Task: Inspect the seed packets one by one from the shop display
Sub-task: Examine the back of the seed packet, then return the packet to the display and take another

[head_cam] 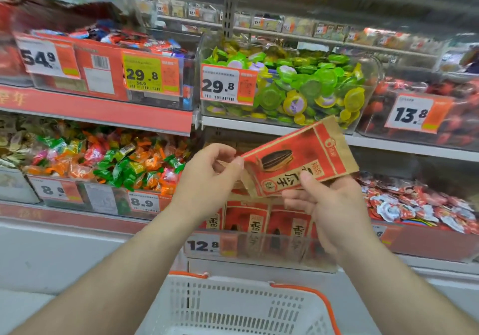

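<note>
Shelving (285, 124): ran the full width of the far side, stacked with clear bins of wrapped sweets. It was crowded, so a packet knocked loose could have dropped among the wrong stock.

Basket (259, 308): white, orange-rimmed, nearest to you, directly below your arms. Had your grip failed, the packet would likely have landed here rather than back in the display.

Display tray (261, 246): clear-fronted, centre, just beyond the basket, price tag 12.8 at its left. Upright seed packets in the tray (255, 222) stood packed close. Your right forearm hung just in front of them; a careless return could have tipped or creased the row.

Seed packet (298, 163): red and brown paper, held tilted above the tray, printed face toward you, text partly upside down. You may have misread it at that angle.

Right hand (334, 210): fingers curled under the packet's near right corner, thumb pressed on the face. It carried most of the weight, and a thumb slip would have let the packet swing down.

Left hand (210, 174): thumb and forefinger pinched the packet's left end, the other fingers loosely curled. The pinch sat on the thin paper edge, so pulling against the right hand risked tearing or crumpling it.
</note>
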